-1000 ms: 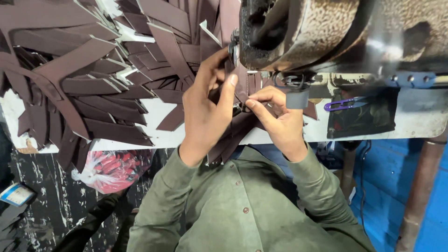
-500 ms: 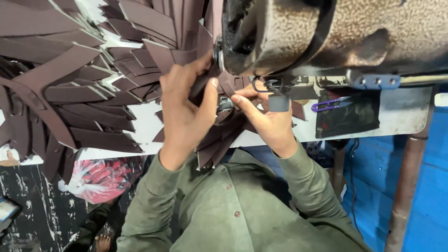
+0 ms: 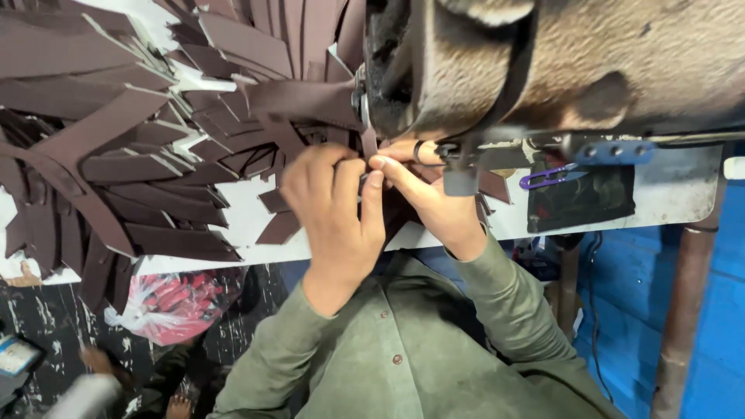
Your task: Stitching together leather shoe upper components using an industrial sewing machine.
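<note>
Both hands shifted rightward | left hand (image 3: 337,213), right hand (image 3: 434,194) pinch brown strip (image 3: 310,101) | plastic bag (image 3: 167,306): red pieces

Both hands meet under the head of a worn sewing machine (image 3: 559,70). The left hand (image 3: 337,213) curls over a dark brown leather piece (image 3: 396,213), fingertips touching the right hand (image 3: 434,198) at its three o'clock. Brown leather strips (image 3: 124,155) pile at nine o'clock on the white table (image 3: 675,194). A pink plastic bag (image 3: 167,302) hangs at seven o'clock.
</note>
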